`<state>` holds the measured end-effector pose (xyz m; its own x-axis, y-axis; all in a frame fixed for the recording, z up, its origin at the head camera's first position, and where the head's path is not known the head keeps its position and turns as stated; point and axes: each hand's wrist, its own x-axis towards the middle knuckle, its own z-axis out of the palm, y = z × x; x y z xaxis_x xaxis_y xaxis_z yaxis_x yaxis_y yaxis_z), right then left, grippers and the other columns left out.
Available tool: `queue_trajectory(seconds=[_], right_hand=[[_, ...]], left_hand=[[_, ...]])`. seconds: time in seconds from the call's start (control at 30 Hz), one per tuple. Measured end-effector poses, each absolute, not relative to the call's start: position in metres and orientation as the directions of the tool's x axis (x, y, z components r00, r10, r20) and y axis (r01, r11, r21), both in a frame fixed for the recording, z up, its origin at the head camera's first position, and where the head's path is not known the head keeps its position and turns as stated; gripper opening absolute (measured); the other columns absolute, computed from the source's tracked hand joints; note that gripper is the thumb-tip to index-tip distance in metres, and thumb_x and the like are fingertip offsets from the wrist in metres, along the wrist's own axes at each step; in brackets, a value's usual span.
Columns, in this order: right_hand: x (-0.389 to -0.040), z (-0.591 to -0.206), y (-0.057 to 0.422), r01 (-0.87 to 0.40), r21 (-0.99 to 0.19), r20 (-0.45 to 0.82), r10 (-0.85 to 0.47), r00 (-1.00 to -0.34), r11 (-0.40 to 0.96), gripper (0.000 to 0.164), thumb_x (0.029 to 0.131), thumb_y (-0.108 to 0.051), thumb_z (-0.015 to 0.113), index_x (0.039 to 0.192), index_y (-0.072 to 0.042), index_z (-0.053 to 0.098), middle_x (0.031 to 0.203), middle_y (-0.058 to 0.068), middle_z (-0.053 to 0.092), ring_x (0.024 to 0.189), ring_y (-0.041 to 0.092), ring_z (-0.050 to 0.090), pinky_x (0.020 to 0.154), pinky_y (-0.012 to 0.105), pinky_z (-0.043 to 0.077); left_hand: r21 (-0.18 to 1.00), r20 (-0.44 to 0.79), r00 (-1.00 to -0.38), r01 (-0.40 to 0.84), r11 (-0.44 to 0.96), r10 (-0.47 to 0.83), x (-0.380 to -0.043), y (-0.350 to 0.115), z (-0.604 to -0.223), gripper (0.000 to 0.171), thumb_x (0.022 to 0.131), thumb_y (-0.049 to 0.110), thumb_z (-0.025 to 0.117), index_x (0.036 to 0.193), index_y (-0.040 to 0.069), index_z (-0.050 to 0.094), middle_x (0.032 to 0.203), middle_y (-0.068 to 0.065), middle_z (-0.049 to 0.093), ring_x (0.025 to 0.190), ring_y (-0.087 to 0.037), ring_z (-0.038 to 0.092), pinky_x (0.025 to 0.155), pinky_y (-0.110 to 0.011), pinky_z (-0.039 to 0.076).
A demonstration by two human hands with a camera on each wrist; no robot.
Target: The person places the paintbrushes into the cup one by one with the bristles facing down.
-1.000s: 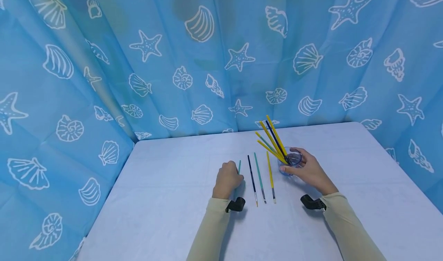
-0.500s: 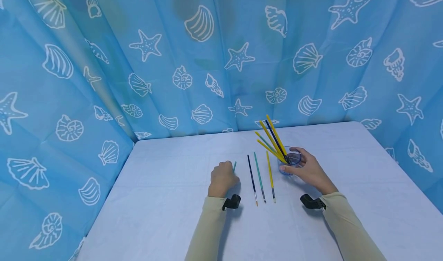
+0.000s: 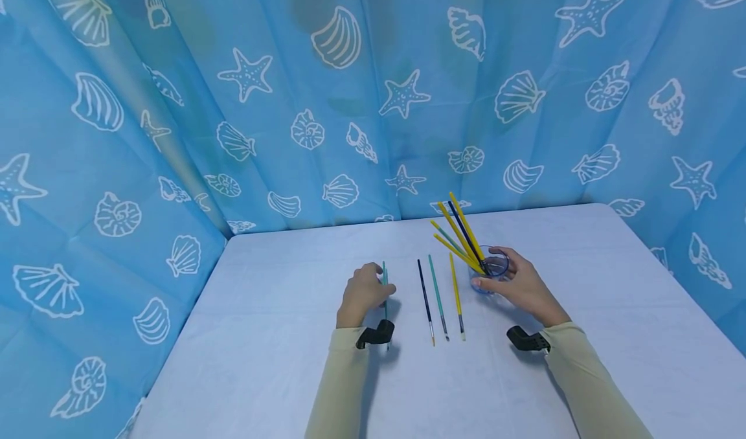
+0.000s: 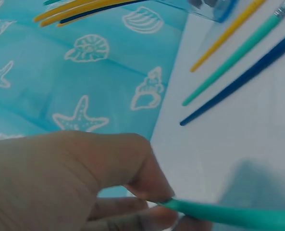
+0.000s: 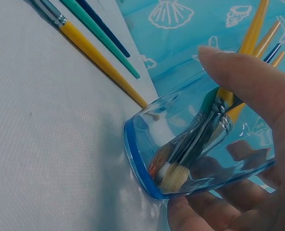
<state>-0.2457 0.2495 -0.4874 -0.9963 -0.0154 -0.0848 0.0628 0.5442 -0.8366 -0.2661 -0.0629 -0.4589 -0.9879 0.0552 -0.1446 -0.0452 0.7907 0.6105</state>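
**Left hand (image 3: 364, 292) pinching a green brush (image 4: 238, 215), right hand (image 3: 521, 288) gripping a blue cup (image 5: 135, 154)**

Blue shell-print curtain (image 3: 344, 147) is hanging behind; white counter (image 3: 262, 335) is spreading out in front of you. Your beige sleeves (image 3: 338, 387) are showing at the bottom of the head view. Your left hand is closing narrow, thumb and fingers holding the green brush, left of the other brushes. Your right hand is spreading wider, thumb and fingers wrapping the see-through cup. That cup is carrying a mixed bundle of brushes (image 5: 192, 144), bristles down, yellow, dark blue and green handles leaning left. Between your hands, three more are lying side by side on the counter, left to right: dark blue brush (image 3: 425, 296), loose green brush (image 3: 438, 296), yellow brush (image 3: 456, 289), bristle ends pointing your way.
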Motion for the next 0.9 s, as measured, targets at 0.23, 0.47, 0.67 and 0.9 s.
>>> queue_trajectory(seconds=[0.23,0.47,0.67,0.9], right_hand=[[-0.245,-0.488,0.250,0.070,-0.826,-0.090,-0.007,-0.996,0.560,0.099,0.086,-0.050,0.081,0.161,-0.011,0.029,0.162,0.026,0.037,0.148,0.053,0.037,0.115,0.070,0.038],[-0.245,-0.486,0.250,0.070,-0.824,-0.092,-0.011,-0.996,0.562,0.099,0.086,-0.050,0.081,0.161,-0.011,0.029,0.162,0.029,0.036,0.148,0.055,0.036,0.116,0.070,0.037],[-0.246,-0.487,0.250,0.081,-0.822,-0.102,-0.006,-0.995,0.563,0.100,0.086,-0.050,0.081,0.161,-0.011,0.029,0.162,0.029,0.035,0.149,0.055,0.035,0.116,0.070,0.036],[-0.246,-0.489,0.251,0.071,-0.827,-0.093,-0.010,-0.996,0.558,0.100,0.085,-0.051,0.081,0.161,-0.012,0.029,0.161,0.028,0.037,0.148,0.055,0.035,0.116,0.070,0.036]], left_hand=[[0.738,-0.089,-0.993,-0.012,0.675,0.079,-0.270,-0.067,-0.453,0.051,0.093,0.018,0.071,0.138,0.000,0.057,0.089,-0.008,0.072,0.058,-0.013,0.068,0.061,-0.028,0.051],[0.858,-0.013,-0.995,0.038,0.513,0.096,-0.272,-0.068,-0.452,0.049,0.093,0.013,0.067,0.138,0.001,0.053,0.099,-0.014,0.071,0.061,-0.020,0.074,0.058,-0.028,0.060],[0.916,0.003,-0.996,0.038,0.399,0.087,-0.273,-0.066,-0.449,0.049,0.094,0.008,0.065,0.140,0.005,0.048,0.104,-0.016,0.070,0.063,-0.020,0.075,0.059,-0.029,0.062],[0.969,0.009,-0.999,0.018,0.245,0.036,-0.271,-0.059,-0.444,0.048,0.094,0.007,0.065,0.138,0.006,0.047,0.106,-0.013,0.069,0.070,-0.022,0.078,0.065,-0.032,0.064]])
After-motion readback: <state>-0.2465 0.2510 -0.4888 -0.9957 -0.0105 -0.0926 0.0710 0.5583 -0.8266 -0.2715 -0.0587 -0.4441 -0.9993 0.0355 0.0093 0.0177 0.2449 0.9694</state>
